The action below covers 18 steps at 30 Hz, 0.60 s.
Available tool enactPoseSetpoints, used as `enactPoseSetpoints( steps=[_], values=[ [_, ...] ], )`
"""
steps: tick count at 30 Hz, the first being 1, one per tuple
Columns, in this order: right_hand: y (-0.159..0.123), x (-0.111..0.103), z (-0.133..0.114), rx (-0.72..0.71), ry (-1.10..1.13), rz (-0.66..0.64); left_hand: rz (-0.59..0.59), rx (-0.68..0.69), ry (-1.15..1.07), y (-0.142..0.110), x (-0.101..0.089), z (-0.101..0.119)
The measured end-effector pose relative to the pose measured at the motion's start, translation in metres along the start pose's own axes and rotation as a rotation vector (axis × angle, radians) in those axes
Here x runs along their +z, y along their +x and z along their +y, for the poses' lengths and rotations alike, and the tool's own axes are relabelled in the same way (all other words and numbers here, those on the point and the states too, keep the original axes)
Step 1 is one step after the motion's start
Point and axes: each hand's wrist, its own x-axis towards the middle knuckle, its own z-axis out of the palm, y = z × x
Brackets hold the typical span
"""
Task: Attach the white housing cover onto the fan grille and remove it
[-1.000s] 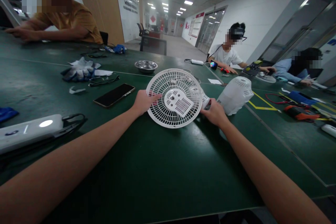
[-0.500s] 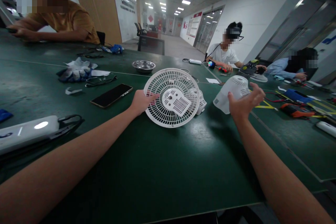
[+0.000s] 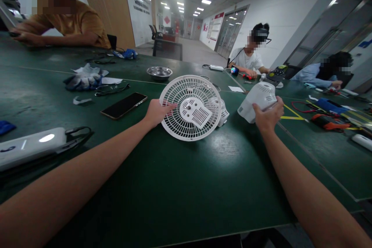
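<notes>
My left hand [image 3: 157, 113] grips the left rim of a round white fan grille [image 3: 200, 114], its thumb lying over the ribs. The grille stands tilted, with a slotted plate at its centre. Behind its right edge a white plastic part [image 3: 224, 114] shows, mostly hidden. Over to the right, my right hand [image 3: 269, 114] is closed around a white plastic housing [image 3: 257, 100] with vent slots at its top end. The thumb rests on the near side, the fingers round the right side.
A black phone [image 3: 124, 105] lies left of the grille, near cables and gloves [image 3: 84, 79]. A metal bowl [image 3: 159, 72] is behind it. At left lies a white device [image 3: 31, 147]; at right, an orange-and-black tool [image 3: 329, 122]. Several people sit around the green table [image 3: 180, 190].
My right hand has left the white part behind the grille, moved right and closed on the white housing, which now looks slightly turned. My left hand keeps its hold on the grille.
</notes>
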Motion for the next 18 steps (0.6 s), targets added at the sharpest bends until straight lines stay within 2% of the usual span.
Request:
enactPoseSetpoints(
  steps=[2,4,7,9,12,14,16,18],
  values=[
    [-0.005,-0.006,-0.021,-0.025,-0.033,0.059,-0.002,-0.001,-0.002,-0.001,0.000,0.001],
    [-0.013,-0.010,-0.045,-0.150,0.011,0.026,-0.003,-0.007,-0.010,-0.001,0.000,0.002],
    [-0.030,-0.010,-0.078,-0.312,0.100,-0.101,-0.007,-0.002,-0.016,-0.002,0.001,0.003],
    [-0.044,-0.006,-0.094,-0.339,0.198,-0.273,-0.004,0.000,-0.021,-0.002,0.001,0.003],
    [-0.064,0.003,-0.106,-0.318,0.297,-0.581,-0.018,-0.006,-0.030,0.000,0.000,0.001],
    [-0.073,0.008,-0.109,-0.317,0.311,-0.711,-0.021,0.002,-0.030,0.001,0.000,-0.001],
    [-0.077,0.012,-0.109,-0.289,0.306,-0.737,-0.017,0.014,-0.024,0.001,0.000,-0.002],
    [-0.077,0.014,-0.108,-0.252,0.286,-0.704,-0.015,0.018,-0.012,0.002,0.000,-0.004]
  ],
)
